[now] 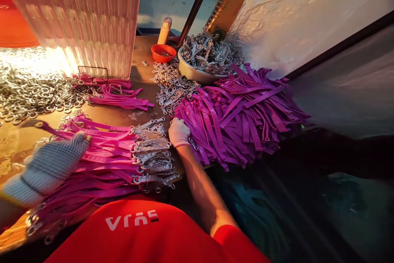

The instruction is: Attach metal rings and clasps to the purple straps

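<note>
A brown counter (pixel 143 51) carries, at its right edge, a heap of glossy purple straps (pixel 246 111); flat pink straps (pixel 107 148) tipped with metal links (pixel 154 158) lie along its near edge. The gloved left hand (pixel 57 162) is closed on a loose strap (pixel 49 129). The gloved right hand (pixel 179 132) is clenched beside the heap, its contents hidden.

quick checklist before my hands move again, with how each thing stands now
1. Left hand over the laid-out straps: ok
2. Right hand clear of the strap pile: not ok, it is at the pile's near edge
3. Right hand's grip: cannot tell, fingertips hidden
4. Strap pile neatly aligned: not ok, straps cross
5. Red bowl upright: ok
</note>
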Available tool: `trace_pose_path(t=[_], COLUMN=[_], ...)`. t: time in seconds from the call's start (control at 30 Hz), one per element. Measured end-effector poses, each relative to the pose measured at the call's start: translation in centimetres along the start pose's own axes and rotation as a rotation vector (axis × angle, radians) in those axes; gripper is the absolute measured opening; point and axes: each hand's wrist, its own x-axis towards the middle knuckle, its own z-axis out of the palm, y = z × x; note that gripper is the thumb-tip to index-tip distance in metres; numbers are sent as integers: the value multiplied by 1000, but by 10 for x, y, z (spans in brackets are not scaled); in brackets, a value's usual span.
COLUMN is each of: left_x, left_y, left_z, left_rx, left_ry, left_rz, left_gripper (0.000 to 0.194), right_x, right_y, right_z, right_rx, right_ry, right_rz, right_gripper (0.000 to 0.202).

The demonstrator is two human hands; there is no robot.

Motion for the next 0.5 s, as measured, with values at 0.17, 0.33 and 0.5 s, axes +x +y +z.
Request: trace_pose_path(t=[0.17,0.33,0.5], left_x=[6,6,21], left_y=[22,72,86], left_z=[0,-4,18], left_rx=[-322,-1561,-2168], left_ry=[115,21,-391], left_rz=[51,-424,-536], left_gripper=[48,39,49], right_x=[-5,-21,-38], right_y=[8,12,6], right_z=[1,-2,-29], right_rx=[100,229,423], right_ry=[-34,31,172], right_rz=[-61,-225,-355], right_gripper=[30,32,40])
